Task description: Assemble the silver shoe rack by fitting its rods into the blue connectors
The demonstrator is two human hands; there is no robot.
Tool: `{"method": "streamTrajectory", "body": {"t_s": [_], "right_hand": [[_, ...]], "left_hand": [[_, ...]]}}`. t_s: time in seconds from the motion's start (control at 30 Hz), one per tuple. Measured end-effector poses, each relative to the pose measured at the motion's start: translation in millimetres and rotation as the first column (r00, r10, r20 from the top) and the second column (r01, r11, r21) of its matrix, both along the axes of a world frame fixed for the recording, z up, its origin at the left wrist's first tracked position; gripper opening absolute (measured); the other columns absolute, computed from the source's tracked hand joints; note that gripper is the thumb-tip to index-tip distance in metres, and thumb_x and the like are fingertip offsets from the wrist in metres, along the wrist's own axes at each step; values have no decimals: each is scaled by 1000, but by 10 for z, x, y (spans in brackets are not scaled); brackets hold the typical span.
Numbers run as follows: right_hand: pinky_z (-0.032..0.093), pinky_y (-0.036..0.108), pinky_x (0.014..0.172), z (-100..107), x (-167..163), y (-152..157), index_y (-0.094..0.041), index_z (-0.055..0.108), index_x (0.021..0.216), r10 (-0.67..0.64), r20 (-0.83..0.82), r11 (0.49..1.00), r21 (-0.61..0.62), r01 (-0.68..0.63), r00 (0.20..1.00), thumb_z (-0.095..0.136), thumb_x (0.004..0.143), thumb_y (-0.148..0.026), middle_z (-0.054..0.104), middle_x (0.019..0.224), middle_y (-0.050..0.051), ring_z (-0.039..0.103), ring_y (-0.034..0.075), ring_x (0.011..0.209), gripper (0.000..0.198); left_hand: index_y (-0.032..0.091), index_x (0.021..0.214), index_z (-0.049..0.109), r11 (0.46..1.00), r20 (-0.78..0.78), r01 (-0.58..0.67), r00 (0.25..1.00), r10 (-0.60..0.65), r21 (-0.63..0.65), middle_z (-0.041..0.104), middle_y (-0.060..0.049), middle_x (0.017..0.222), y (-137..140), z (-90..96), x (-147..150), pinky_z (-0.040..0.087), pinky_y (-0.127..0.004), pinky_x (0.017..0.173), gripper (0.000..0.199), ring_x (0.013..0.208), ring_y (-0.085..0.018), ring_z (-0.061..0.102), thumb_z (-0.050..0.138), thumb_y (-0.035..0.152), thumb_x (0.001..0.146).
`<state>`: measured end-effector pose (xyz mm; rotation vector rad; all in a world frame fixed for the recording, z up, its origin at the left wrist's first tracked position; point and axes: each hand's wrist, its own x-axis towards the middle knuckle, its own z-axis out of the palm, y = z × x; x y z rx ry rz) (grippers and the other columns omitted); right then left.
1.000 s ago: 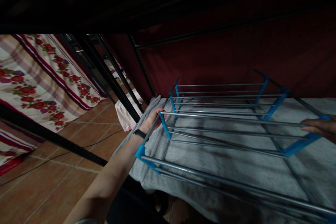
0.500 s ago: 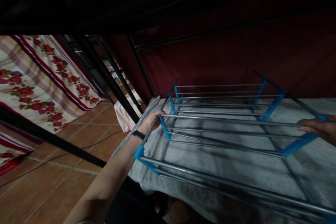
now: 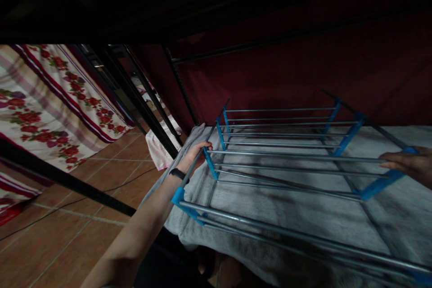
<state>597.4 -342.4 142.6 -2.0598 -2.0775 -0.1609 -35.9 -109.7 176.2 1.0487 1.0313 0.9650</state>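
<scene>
Left hand [image 3: 195, 153] at nine o'clock, right hand [image 3: 413, 166] at three, clamp a likely light, stiff rack [image 3: 297, 156] sensibly by blue joints [image 3: 211, 164].

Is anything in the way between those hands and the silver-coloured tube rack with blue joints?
Nothing visible: the bare left hand and bare right hand hold the silver-coloured, blue-jointed tube rack directly, at opposite ends.

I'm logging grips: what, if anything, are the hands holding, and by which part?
The metal rack: the left hand holds one end beside a blue bracket; the right hand holds the opposite end at another blue bracket.
</scene>
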Motion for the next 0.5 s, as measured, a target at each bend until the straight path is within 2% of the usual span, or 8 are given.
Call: {"method": "streamTrajectory", "body": {"t_s": [0.1, 0.27, 0.43, 0.5], "right_hand": [[60, 51, 84, -43, 71, 14, -28, 76, 87, -23, -18, 999, -22, 23, 1000, 43, 84, -66, 79, 99, 6, 70, 33, 86, 51], [62, 48, 76, -50, 87, 20, -28, 75, 87, 12, -24, 999, 36, -11, 1000, 45, 83, -65, 79, 96, 6, 70, 31, 78, 48], [60, 49, 84, -13, 51, 1, -27, 76, 88, 18, -35, 999, -46, -19, 999, 43, 87, -61, 79, 99, 8, 71, 31, 83, 47], [60, 49, 84, -52, 83, 5, -28, 77, 90, -17, -40, 999, -34, 15, 999, 44, 84, -64, 79, 101, 7, 72, 32, 85, 49]], "left_hand": [[19, 70, 62, 1000, -1, -25, 1000, 25, -2, 61, -4, 71, 0, -9, -1, 46, -27, 61, 10, 63, -14, 54, 70, 22, 73], [19, 71, 62, 1000, -12, -27, 1000, 27, -3, 65, -5, 73, -10, 0, -1, 45, -26, 57, 9, 61, -13, 54, 70, 23, 75], [19, 70, 65, 999, 50, -44, 998, 45, -19, 65, -5, 72, -21, 8, 23, 49, -24, 59, 6, 64, -14, 60, 68, 18, 76], [19, 71, 66, 997, 46, -69, 996, 70, -29, 66, -5, 73, -10, 4, 28, 49, -25, 59, 5, 62, -14, 60, 69, 17, 75]]}}
